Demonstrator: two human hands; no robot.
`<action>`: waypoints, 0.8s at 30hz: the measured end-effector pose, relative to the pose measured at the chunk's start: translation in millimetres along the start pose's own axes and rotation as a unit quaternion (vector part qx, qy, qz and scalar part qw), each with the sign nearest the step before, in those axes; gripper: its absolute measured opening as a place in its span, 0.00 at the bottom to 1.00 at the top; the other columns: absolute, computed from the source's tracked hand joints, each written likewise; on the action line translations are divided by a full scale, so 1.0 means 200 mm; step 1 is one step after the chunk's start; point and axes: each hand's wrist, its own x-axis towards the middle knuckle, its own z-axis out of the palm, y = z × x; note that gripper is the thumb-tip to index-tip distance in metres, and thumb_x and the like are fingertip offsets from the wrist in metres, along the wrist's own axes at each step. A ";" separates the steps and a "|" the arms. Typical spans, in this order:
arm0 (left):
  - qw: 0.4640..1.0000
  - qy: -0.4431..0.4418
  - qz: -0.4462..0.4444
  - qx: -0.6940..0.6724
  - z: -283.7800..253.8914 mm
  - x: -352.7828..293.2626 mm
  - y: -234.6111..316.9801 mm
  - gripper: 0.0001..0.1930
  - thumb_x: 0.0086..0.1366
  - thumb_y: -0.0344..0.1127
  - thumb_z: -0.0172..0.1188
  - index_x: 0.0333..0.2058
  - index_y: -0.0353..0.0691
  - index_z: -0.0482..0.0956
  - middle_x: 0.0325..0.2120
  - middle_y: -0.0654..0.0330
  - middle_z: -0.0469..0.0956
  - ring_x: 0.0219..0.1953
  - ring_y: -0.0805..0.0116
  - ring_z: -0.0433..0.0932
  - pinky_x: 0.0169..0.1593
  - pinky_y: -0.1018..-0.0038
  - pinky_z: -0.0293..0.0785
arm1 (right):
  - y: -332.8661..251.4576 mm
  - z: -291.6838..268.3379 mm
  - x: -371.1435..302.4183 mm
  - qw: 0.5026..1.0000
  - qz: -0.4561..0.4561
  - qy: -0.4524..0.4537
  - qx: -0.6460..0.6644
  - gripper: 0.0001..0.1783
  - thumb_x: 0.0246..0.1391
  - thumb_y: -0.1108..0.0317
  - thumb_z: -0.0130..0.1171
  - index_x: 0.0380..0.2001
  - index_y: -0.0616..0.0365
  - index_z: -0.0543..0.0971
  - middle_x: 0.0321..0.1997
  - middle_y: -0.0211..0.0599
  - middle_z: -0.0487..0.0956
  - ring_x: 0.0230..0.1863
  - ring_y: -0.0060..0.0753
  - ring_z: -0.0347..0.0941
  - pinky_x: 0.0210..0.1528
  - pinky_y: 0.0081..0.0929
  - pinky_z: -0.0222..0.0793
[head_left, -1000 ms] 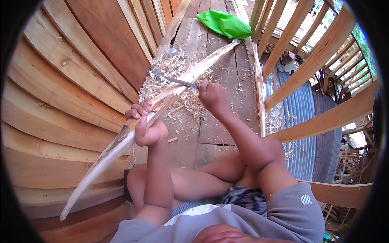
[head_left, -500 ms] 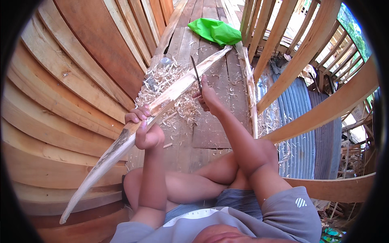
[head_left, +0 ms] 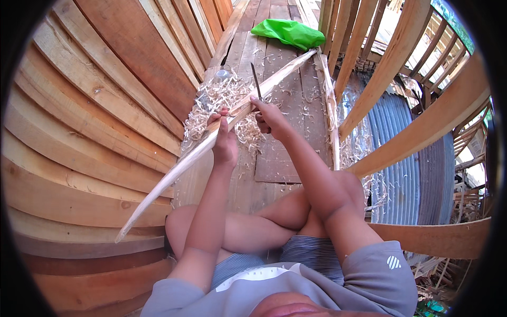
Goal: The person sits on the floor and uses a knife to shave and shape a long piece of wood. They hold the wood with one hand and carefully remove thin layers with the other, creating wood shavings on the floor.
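Note:
A long, pale wooden pole [head_left: 190,158] with whittled faces slants from the lower left to the far boards, its far end close to a green bag. My left hand [head_left: 225,141] is wrapped around it near the middle, fingers closed. Farther along, my right hand [head_left: 271,120] grips a knife [head_left: 255,79] whose thin dark blade points away from me and crosses over the pole. The knife's handle is mostly hidden in my fist. Whether the edge touches the wood, I cannot tell.
Curly wood shavings [head_left: 206,108] cover the plank floor [head_left: 280,164] around the pole, with a clear cup [head_left: 222,75] among them. The green bag [head_left: 289,33] lies at the far end. A plank wall [head_left: 100,142] rises at left; wooden railing slats [head_left: 388,55] and corrugated metal sheets [head_left: 393,158] are at right.
My left hand has shifted up and right along with the pole, whose near end has moved up and right too. The right hand with the knife is now closer to the left hand.

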 end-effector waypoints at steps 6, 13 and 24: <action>0.987 0.058 -0.132 -0.069 -0.23 0.13 -0.12 0.25 0.65 0.48 0.64 0.54 0.46 0.66 0.55 0.65 0.67 0.61 0.65 0.66 0.69 0.57 0.61 | 0.11 0.03 0.04 0.997 0.001 0.006 -0.073 0.22 0.60 0.45 0.59 0.39 0.55 0.79 0.14 0.17 0.57 0.11 0.15 0.48 0.14 0.22 0.42; 0.961 0.202 -0.160 -0.105 -0.35 0.13 -0.24 0.26 0.68 0.48 0.60 0.58 0.43 0.65 0.50 0.63 0.71 0.57 0.65 0.71 0.62 0.59 0.74 | 0.27 -0.08 0.28 0.981 0.059 0.187 -0.003 0.22 0.60 0.54 0.53 0.42 0.65 0.76 0.25 0.34 0.70 0.19 0.26 0.65 0.19 0.29 0.57; 0.874 0.377 -0.303 -0.044 -0.58 0.09 -0.33 0.34 0.65 0.62 0.55 0.56 0.38 0.66 0.49 0.50 0.73 0.51 0.58 0.76 0.52 0.68 0.83 | 0.28 -0.13 0.26 0.983 0.091 0.158 0.006 0.03 0.55 0.71 0.39 0.30 0.57 0.63 0.22 0.34 0.63 0.19 0.30 0.62 0.19 0.33 0.62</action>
